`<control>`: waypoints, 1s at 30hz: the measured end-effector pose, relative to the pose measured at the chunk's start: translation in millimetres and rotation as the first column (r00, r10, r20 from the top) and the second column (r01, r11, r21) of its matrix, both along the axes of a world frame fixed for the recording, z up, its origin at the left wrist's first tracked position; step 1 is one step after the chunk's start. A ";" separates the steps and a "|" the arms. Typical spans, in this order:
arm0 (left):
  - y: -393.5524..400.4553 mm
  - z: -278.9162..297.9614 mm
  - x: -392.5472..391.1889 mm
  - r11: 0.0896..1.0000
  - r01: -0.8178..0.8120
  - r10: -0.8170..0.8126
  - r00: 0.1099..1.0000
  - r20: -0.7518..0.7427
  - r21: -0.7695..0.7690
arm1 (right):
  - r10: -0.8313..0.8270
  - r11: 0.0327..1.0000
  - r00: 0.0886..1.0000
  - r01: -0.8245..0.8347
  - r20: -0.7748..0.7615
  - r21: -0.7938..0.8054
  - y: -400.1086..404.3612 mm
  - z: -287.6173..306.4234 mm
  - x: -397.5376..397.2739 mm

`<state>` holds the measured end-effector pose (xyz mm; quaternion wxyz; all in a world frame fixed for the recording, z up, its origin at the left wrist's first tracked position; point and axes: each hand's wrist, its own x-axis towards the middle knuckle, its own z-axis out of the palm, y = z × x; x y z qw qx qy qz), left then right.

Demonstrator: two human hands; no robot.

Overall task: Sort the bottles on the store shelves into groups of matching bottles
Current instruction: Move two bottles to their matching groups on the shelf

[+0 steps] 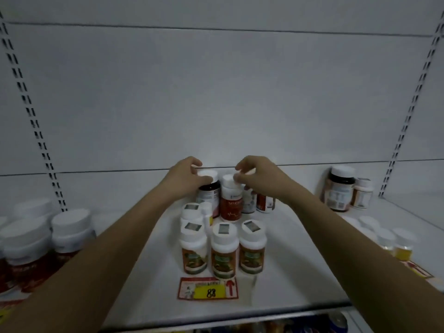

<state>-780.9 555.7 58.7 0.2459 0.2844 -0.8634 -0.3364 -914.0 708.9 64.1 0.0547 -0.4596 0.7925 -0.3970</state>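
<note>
Reaching over the white shelf point(300, 260), both bare arms stretch toward a cluster of bottles at its middle. The left hand point(185, 174) curls its fingers and thumb round the white cap of a dark bottle point(209, 188) standing upright at the back. The right hand point(254, 174) pinches the cap of a red bottle point(230, 203) just beside it, also upright. Behind the right wrist stand two more bottles point(257, 201), partly hidden. Nearer the shelf's front edge, three green-labelled bottles point(224, 248) stand in a row, with others of the same kind behind them on the left. A price tag point(207, 288) reading 88 lies in front. Red-labelled bottles point(48, 241) crowd the left end, a big dark jar point(340, 188) stands at the far right, and yellow bottles point(394, 241) sit blurred at the right edge.
</note>
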 end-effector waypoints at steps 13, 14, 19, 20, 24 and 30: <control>4.5 -3.7 -34.6 0.983 -0.149 0.163 0.977 0.135 -0.110 | 0.211 0.961 0.961 -0.170 -0.179 0.218 -26.4 0.8 -35.8; 5.9 -3.3 -34.1 0.981 -0.158 0.173 0.976 0.135 -0.112 | 0.210 0.961 0.959 -0.167 -0.191 0.220 -27.8 1.3 -35.4; 13.3 10.9 -27.8 0.974 -0.217 0.222 0.972 0.077 -0.069 | 0.215 0.965 0.962 -0.183 -0.167 0.187 -27.3 6.5 -33.7; 14.7 20.7 -26.2 0.971 -0.231 0.233 0.972 0.036 -0.059 | 0.209 0.970 0.968 -0.188 -0.137 0.153 -25.5 10.8 -34.9; 25.9 80.4 -8.0 0.965 -0.262 0.257 0.952 -0.170 -0.012 | 0.203 0.978 0.979 -0.204 -0.022 -0.048 -11.7 45.7 -40.9; 46.3 140.2 49.3 0.979 -0.197 0.203 0.935 -0.290 0.049 | 0.352 0.912 0.920 -0.295 0.173 -0.283 16.8 107.4 -18.9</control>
